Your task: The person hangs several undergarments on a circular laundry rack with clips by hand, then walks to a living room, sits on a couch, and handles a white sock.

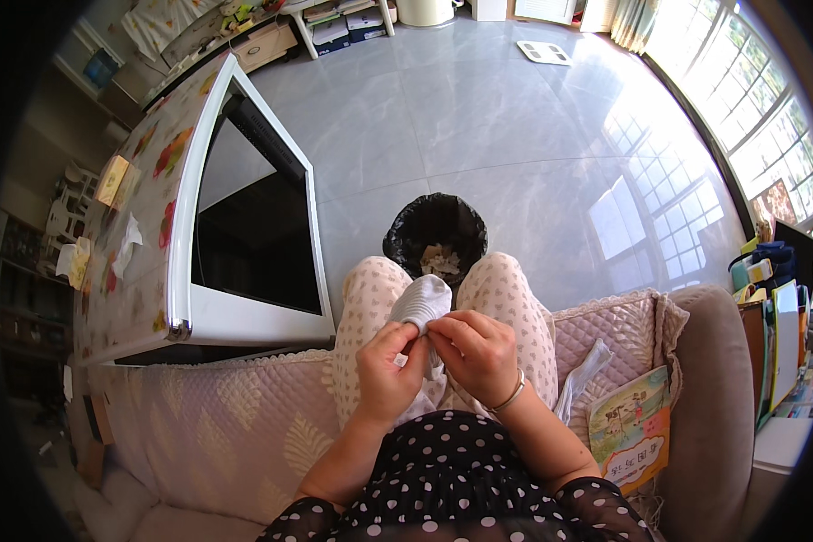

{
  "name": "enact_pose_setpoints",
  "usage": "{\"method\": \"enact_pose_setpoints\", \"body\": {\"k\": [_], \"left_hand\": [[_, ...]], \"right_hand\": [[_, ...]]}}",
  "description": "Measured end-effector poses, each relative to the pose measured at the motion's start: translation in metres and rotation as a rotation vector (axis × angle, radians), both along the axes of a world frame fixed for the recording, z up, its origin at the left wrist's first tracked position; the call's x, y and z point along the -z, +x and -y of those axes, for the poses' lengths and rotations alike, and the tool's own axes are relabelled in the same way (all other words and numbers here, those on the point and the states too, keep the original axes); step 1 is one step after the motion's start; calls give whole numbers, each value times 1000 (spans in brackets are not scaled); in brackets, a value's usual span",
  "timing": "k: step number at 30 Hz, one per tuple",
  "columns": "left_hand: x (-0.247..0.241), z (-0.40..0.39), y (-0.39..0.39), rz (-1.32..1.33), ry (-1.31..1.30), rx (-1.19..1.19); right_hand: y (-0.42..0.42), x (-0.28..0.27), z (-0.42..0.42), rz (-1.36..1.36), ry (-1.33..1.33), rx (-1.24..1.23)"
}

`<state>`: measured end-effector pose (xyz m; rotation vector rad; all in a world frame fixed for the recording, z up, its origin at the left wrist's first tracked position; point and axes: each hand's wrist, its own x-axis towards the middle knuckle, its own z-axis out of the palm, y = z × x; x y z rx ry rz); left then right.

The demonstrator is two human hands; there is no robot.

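Note:
Above my lap I hold a white ribbed sock point(421, 301), its rounded end pointing away from me. The thumb and fingers of my left hand point(393, 369) pinch its near side. My right hand point(480, 349), with a bracelet at the wrist, pinches the same spot, and the fingertips of both hands nearly touch. Part of the sock hangs down behind my fingers. Just past my knees stands a trash bin lined with a black bag point(435, 223), with crumpled light scraps point(440, 261) inside.
I sit on a sofa with a quilted pink cover point(230, 420). To my right lie a white cloth item point(586, 372) and an illustrated book point(630, 430), beside the sofa arm point(708, 406). A white-framed table point(257, 305) stands close on the left. A bathroom scale point(543, 53) lies on the tiled floor.

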<state>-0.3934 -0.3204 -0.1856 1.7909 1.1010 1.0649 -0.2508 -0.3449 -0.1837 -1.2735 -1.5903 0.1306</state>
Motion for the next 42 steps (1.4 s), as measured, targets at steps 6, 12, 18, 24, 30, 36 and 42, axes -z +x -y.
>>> {"method": "enact_pose_setpoints", "body": {"k": [6,12,18,24,30,36,42], "left_hand": [[-2,1,0,-123,166,-15],[-2,-1,-3,-74,124,54],[2,1,-13,107,-173,82],[7,-2,-12,288,-410,4],[10,-4,-5,413,-471,-15],[18,-3,-7,279,-346,-34],[9,1,2,-7,-39,-37]], "right_hand": [[-2,1,-1,107,-5,12],[3,1,-1,-130,-111,-37],[25,-3,-3,-465,-223,84],[23,12,9,-953,-476,-230],[19,25,12,-1265,-725,-528],[14,26,9,-809,-444,-212],[8,14,8,-349,-202,-43]]}}
